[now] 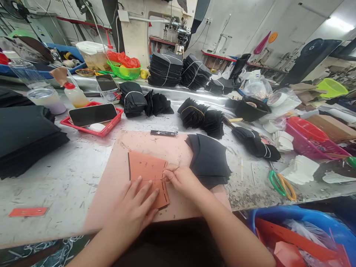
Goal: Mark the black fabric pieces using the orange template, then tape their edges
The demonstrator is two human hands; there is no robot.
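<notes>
An orange template (147, 163) with printed marks and slots lies over a black piece whose edge shows at its sides. My left hand (137, 204) presses flat on the template's lower part, fingers spread. At its right edge my right hand (180, 180) pinches a thin pen-like stick (176, 168), its tip at the slots; its exact kind is too small to tell. Both lie on a pinkish board (111, 178). Just right of my right hand is a stack of black cut pieces (210, 159). A small black tube (164, 133) lies beyond the template.
Tied black bundles (165, 68) stand at the back, before a sewing machine (136, 33). A red tray (105, 128) holds a phone (93, 115). More black pieces (22, 133) are piled left. Scissors (282, 185) lie right, above a blue bin (292, 213).
</notes>
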